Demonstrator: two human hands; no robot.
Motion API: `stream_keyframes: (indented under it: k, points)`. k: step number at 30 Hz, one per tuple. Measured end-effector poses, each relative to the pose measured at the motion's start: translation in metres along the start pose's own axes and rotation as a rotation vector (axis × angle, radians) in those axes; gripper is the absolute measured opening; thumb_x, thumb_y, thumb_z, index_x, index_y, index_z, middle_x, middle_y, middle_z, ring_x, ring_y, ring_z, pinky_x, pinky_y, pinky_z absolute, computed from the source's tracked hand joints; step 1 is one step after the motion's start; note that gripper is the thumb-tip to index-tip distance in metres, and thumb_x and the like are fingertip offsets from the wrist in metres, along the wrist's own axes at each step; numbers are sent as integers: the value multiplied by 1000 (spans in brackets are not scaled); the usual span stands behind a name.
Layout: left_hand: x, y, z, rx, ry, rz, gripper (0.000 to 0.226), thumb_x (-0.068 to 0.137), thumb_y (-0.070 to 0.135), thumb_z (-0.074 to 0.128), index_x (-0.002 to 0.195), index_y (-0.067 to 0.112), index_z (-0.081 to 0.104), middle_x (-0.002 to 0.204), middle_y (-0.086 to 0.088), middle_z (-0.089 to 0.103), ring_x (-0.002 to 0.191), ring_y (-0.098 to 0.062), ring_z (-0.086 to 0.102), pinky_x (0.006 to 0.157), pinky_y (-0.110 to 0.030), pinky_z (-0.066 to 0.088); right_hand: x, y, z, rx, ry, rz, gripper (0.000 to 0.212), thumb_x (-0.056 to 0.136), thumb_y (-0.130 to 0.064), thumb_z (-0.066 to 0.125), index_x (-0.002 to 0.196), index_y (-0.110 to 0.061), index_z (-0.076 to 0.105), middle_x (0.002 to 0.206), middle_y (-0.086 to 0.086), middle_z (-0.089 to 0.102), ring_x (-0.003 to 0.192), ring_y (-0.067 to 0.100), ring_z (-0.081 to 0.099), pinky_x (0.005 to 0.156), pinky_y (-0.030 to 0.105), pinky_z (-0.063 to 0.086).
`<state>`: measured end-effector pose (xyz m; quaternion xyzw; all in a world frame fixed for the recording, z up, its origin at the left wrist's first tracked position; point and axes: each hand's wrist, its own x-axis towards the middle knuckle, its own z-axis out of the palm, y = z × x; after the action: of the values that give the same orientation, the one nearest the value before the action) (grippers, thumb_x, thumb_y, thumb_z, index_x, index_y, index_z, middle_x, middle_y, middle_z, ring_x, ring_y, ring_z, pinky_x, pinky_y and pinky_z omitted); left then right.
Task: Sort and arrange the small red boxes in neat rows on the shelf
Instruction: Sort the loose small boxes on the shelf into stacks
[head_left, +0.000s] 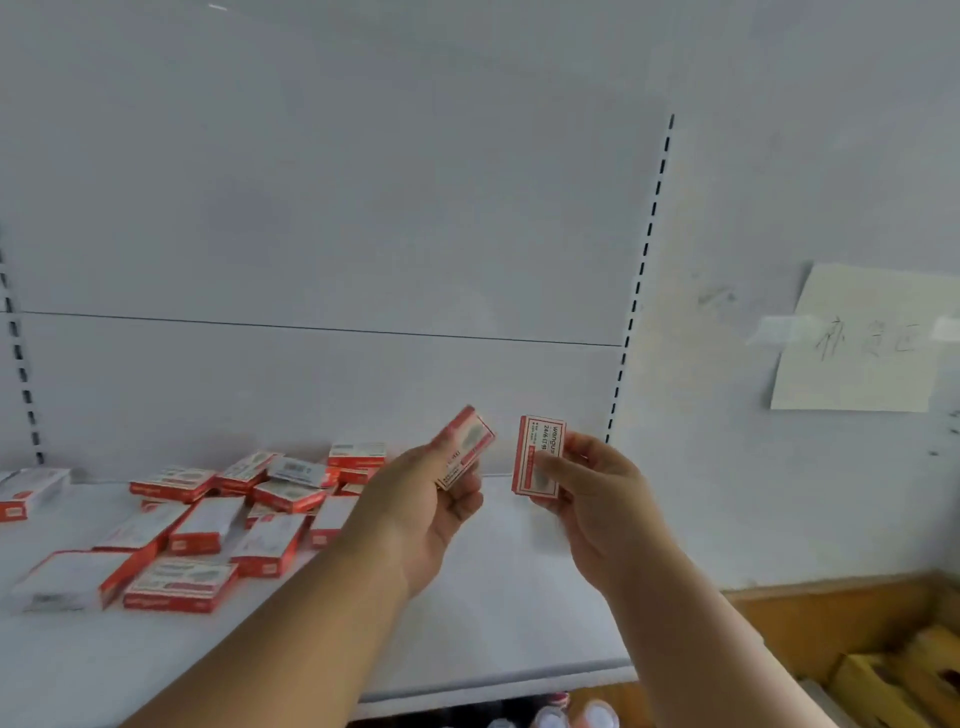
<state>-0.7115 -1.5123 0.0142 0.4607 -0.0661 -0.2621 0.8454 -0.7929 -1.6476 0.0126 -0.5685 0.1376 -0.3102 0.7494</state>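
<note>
My left hand (415, 499) holds a small red-and-white box (466, 447), tilted, above the right part of the white shelf (519, 613). My right hand (597, 499) grips a second small red box (537, 454) upright, its printed face toward me. The two boxes are a little apart in the air. On the shelf's left half lies a loose heap of several more red boxes (208, 525), some stacked, some askew, with one box (28, 491) apart at the far left edge.
A white back panel with slotted uprights (641, 265) rises behind the shelf. A paper note (862, 338) is taped on the wall at right. Wooden crates (893, 675) sit low at the right, and bottle tops (571, 714) show under the shelf edge.
</note>
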Motion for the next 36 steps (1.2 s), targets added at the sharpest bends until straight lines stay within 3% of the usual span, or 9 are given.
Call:
stream_keyframes:
  k: [4,7,10,14,17,21,25,30,36]
  points:
    - [35,-27,48,290,219,29,34,88,48,67,89,15,72,73,-6,58,64,-17,49,64,-32,44,42,-22,-58,-163,24,15,15,88,7,60,100,1,68,88,19,74,76,32,70,76,45,58]
    - [55,-46,80,493,211,99,29,90,45,66,86,17,72,75,-7,62,65,-19,49,65,-34,43,74,-34,-92,-376,51,22,15,89,2,62,87,-8,72,75,9,76,69,28,73,74,47,61]
    - [70,-60,106,695,216,180,24,94,36,62,87,14,70,80,-7,72,68,-21,62,66,-37,52,104,-40,-114,-600,48,44,17,87,-6,65,77,-18,71,71,2,75,76,30,74,78,54,58]
    - [99,-71,123,1003,241,205,17,91,21,59,81,13,71,75,-6,75,70,-23,74,74,-44,62,135,-38,-122,-716,64,98,5,86,-10,67,82,-13,67,78,6,73,73,24,73,73,45,61]
    - [116,-74,125,1154,281,211,14,88,15,60,75,14,67,71,-7,75,64,-22,74,69,-43,63,152,-25,-122,-762,49,131,4,83,-10,68,81,-9,65,77,11,73,68,26,73,70,46,62]
    - [129,-79,121,1294,300,157,17,85,24,66,81,7,66,69,-8,74,63,-23,73,67,-37,62,163,-10,-120,-1050,-28,83,13,83,-20,67,81,-7,66,76,9,73,71,25,71,61,33,57]
    - [134,-83,121,1541,364,174,30,82,41,69,86,12,67,80,-4,69,73,-23,66,59,-28,46,164,-5,-122,-1325,-73,16,19,85,-20,61,69,-14,52,64,-1,57,52,12,52,42,22,36]
    - [133,-80,115,1553,331,193,33,82,44,69,87,11,69,79,-5,68,76,-24,66,61,-28,46,159,-9,-111,-1390,-99,-106,9,87,-24,60,85,-17,55,77,-2,59,63,13,54,48,24,38]
    - [101,-42,77,1641,353,360,21,83,42,67,84,21,63,84,2,65,82,-21,62,68,-29,47,129,-10,-55,-1357,-189,-293,16,89,-27,57,95,-12,60,93,4,65,87,25,61,71,32,52]
